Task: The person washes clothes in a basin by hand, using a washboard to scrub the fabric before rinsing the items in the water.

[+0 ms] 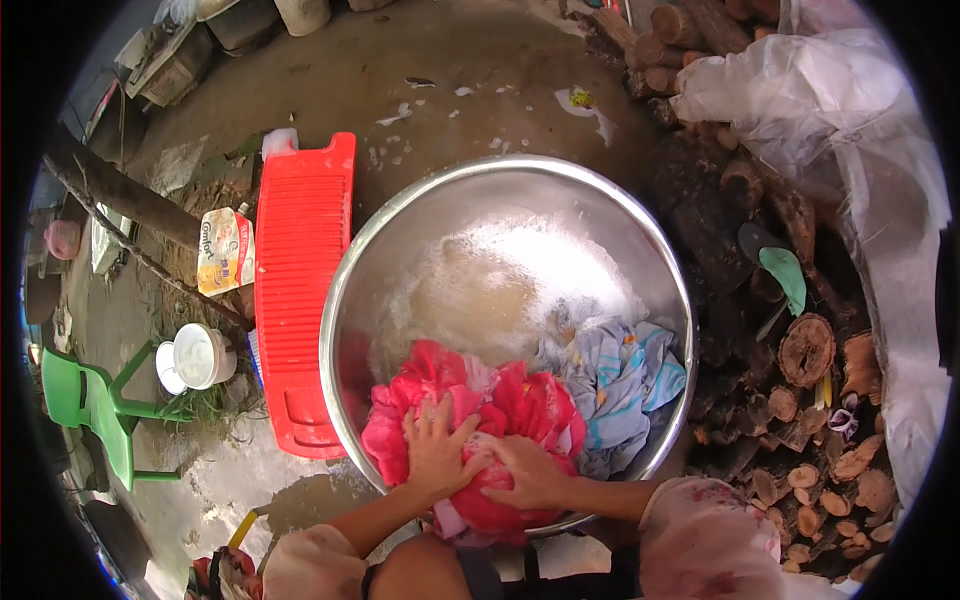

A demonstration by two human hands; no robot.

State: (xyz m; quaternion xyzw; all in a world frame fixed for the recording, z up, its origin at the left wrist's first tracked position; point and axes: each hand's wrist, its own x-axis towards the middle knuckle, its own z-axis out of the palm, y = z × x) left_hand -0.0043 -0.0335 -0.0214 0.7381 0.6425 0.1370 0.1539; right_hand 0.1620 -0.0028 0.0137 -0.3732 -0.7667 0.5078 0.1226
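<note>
A wide steel basin (pixel 660 225) stands before me, holding cloudy, sudsy water (pixel 472 292). Wet red cloth (pixel 532 405) with pink parts is bunched at its near side, partly over the rim. My left hand (pixel 436 454) lies flat on this cloth, fingers spread. Close beside it, my right hand (pixel 531 474) has its thumb and fingers around a fold of the same cloth; some fingertips are hidden. To the right of the red bundle, a grey-blue patterned cloth (pixel 615 390) rests partly in the water, touched by neither hand.
A red plastic washboard (pixel 304 270) lies left of the basin, beside a Comfort softener pouch (pixel 225 251). Further left are a white bucket (pixel 202 356) and a green plastic chair (pixel 97 412). Stacked firewood (pixel 806 352) and white plastic sheeting (pixel 817 97) border the right. Suds spot the wet ground.
</note>
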